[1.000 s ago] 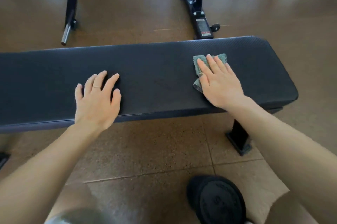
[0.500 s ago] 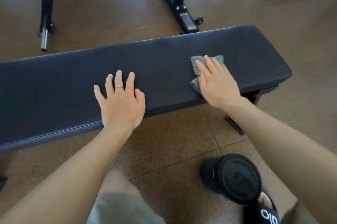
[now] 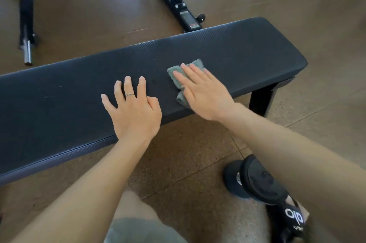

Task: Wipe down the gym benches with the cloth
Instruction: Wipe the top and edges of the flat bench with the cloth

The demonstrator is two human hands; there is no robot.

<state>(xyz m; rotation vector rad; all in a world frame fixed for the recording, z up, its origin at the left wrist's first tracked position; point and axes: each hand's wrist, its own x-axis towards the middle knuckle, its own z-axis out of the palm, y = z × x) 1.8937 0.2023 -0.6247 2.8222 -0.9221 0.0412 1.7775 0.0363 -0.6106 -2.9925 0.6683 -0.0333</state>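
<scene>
My right hand (image 3: 202,92) presses flat, fingers straight, on the grey cloth (image 3: 178,76), which lies on the black bench pad (image 3: 247,50) right of its middle. My left hand (image 3: 134,108) rests just left, fingers spread and slightly bent, holding nothing. A dumbbell (image 3: 255,179) sits on the near floor (image 3: 178,163).

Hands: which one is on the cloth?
The right hand, pressing flat on the grey cloth on the bench. The left hand, wearing a ring, rests on bare padding beside it.
</scene>
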